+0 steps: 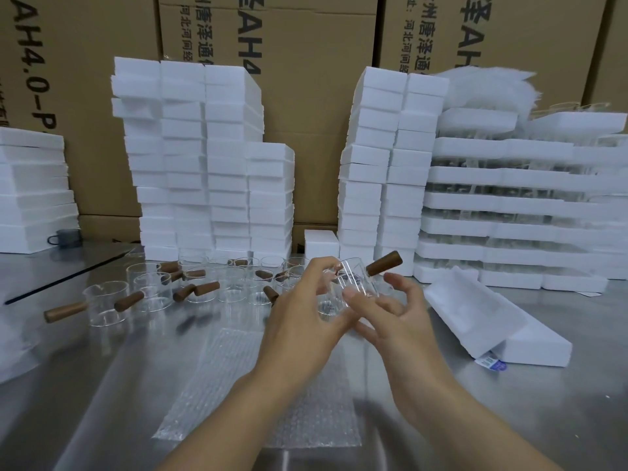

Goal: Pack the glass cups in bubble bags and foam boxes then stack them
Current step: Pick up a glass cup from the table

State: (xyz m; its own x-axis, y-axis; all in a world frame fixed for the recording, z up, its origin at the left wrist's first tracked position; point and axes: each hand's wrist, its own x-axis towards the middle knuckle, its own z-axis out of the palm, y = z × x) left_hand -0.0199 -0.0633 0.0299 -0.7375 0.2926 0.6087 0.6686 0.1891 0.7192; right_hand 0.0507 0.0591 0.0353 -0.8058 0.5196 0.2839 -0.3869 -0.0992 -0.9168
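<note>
My left hand [302,311] grips a clear glass cup [353,283] above the table, and its brown wooden handle [384,263] points up to the right. My right hand [394,311] touches the cup's lower side with thumb and fingertips, the other fingers spread. Bubble bags [272,385] lie flat on the steel table under my forearms. Several more glass cups with wooden handles [149,287] stand in a group to the left and behind my hands. An open foam box [475,317] lies tilted at the right.
Tall stacks of white foam boxes [204,158] rise behind the cups, with another stack [384,164] at centre right. Foam trays layered with glassware [526,205] fill the far right. Brown cartons [306,62] form the back wall. A grey mug [66,237] sits far left.
</note>
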